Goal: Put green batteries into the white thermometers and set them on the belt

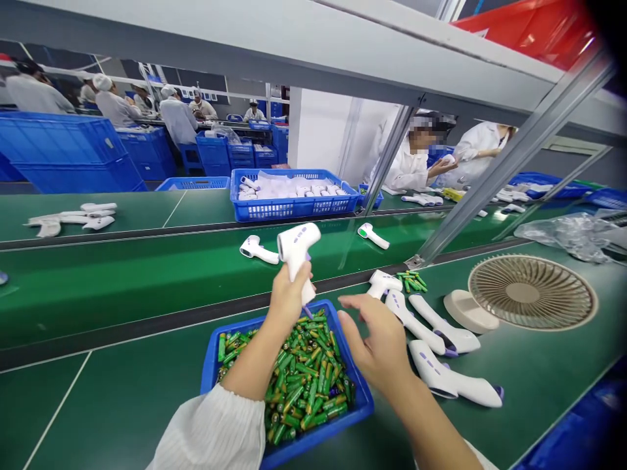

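Observation:
My left hand point(289, 294) is wrapped round the handle of a white infrared thermometer point(298, 247) with purple buttons, held above the near end of the belt. Its battery cover seems to hang at the handle's bottom. Below sits a blue bin point(365, 408) full of green batteries point(308, 372). Over the bin's right edge is my right hand point(375, 333), fingers apart, holding nothing. Several white thermometers point(434, 369) lie on the green table to its right, beside a small pile of green batteries point(413, 281).
A beige fan point(531, 292) stands at the right. Two thermometers point(259, 250) point(373, 236) lie on the green belt point(122, 274). Beyond it is a blue basket point(294, 206) of white parts. A metal post point(470, 189) slants up at the right. People in white work behind.

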The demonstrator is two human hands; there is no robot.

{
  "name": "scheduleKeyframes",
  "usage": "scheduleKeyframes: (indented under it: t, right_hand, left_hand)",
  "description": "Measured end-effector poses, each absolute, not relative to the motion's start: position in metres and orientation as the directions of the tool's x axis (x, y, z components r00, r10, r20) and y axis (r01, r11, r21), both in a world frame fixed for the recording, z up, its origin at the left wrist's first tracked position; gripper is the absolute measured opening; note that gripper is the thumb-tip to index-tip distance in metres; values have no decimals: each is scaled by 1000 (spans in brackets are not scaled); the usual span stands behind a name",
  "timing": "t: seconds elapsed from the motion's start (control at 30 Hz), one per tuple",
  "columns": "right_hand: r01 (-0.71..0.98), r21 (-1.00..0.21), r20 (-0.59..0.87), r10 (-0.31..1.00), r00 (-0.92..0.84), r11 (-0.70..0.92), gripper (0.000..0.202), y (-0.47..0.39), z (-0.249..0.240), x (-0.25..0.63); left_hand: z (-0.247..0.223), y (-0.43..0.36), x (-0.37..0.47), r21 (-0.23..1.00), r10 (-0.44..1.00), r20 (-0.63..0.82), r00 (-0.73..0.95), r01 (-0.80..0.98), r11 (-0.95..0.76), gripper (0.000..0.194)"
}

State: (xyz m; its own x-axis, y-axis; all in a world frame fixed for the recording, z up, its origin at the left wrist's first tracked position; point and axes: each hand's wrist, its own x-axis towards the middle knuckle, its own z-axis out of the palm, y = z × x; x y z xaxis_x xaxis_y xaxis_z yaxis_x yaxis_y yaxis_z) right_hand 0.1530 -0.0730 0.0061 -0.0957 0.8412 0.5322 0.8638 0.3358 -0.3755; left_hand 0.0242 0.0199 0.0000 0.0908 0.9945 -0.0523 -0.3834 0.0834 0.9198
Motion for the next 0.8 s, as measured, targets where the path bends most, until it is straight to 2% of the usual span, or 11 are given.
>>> scheduleKeyframes:
  t: [0.07,0.17,0.23,0.3,0.37,0.43,0.5,0.57,0.7,0.8]
  right_hand:
    - [930,-219,444,879,-174,295,16,-73,0,152]
    - [954,8,279,915,-291,300,15,-73,-9,148]
    - [950,59,229,923,-310,305,13,-73,-13,143]
    - [949,38,213,925,-314,313,12,-72,-14,141]
    - [955,-78,253,932,-258,285,12,-71,-12,143]
    - [925,-304,336,934,-121,229,15,-69,-9,145]
    - [803,-559,355,935,5,208,19,-67,-4,145]
    - [653,-729,296,955,30,205,22,-65,-1,142]
    - [478,-872,151,987,53,108,28,-55,-4,132]
    - [386,-918,129,988,82,87,33,-47,-8,131]
  left_hand:
    - [-2,29,17,914,996,-83,10,-398,80,46]
    - [-5,34,15,875,988,-145,54,-459,153,52]
    - [-7,33,17,838,978,-197,70,-506,205,55]
    - [-7,31,19,810,970,-237,43,-542,223,56]
    - [-7,31,19,797,965,-261,11,-562,222,56]
    - [-6,30,19,789,961,-276,8,-569,231,56]
    - [-5,30,18,786,961,-276,32,-568,245,59]
    - [-5,28,19,790,964,-259,55,-562,244,60]
    - [-6,24,25,819,976,-208,61,-536,208,59]
    - [-5,21,28,820,975,-185,123,-528,223,53]
